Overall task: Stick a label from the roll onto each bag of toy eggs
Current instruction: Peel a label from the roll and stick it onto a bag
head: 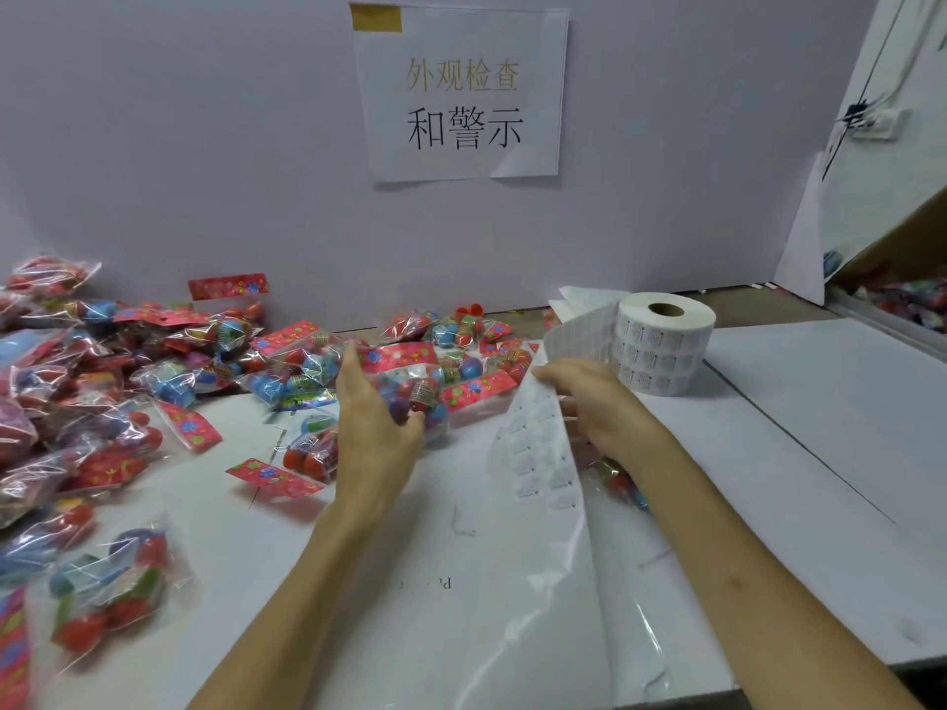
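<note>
Head view: label strip (543,453) trailing from roll (666,345) toward near edge, long axis front to back. Just left of it, bag of toy eggs (430,397) clasped by left hand (374,407), curled round it; right hand (604,407), nearer the labels, pinching strip's upper edge.

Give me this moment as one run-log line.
left hand: holds bag of toy eggs | right hand: holds label strip | label roll: on table
</note>
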Available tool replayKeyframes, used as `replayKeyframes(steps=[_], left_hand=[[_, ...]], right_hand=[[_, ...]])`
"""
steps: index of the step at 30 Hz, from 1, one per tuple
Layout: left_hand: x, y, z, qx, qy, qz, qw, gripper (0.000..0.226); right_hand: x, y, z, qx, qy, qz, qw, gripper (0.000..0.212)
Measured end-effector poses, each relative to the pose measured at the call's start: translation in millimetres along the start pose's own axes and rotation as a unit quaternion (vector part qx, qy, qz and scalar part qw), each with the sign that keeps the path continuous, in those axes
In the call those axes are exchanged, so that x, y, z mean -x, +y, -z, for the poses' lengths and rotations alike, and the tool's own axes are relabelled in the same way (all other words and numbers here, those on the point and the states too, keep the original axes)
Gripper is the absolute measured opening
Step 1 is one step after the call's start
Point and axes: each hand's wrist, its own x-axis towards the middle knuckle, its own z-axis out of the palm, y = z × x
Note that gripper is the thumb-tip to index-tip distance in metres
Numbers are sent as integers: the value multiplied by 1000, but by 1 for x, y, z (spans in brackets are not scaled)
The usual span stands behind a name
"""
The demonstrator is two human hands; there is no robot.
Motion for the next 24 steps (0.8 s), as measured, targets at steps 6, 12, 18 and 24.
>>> replayKeyframes(steps=[6, 12, 18, 24], left_hand=[[3, 7, 4, -37, 78, -150, 985, 76], [14, 30, 4, 257, -288, 173, 906, 82], [11, 19, 9, 274, -459, 206, 820, 49], [8, 15, 6, 251, -387, 199, 865, 29]], right_hand=[[-1, -5, -2, -123, -10, 61, 990, 17], [-2, -8, 4, -241, 9, 62, 969, 19], [-1, -8, 0, -244, 39, 87, 965, 12], [5, 1, -9, 133, 257, 322, 901, 41]])
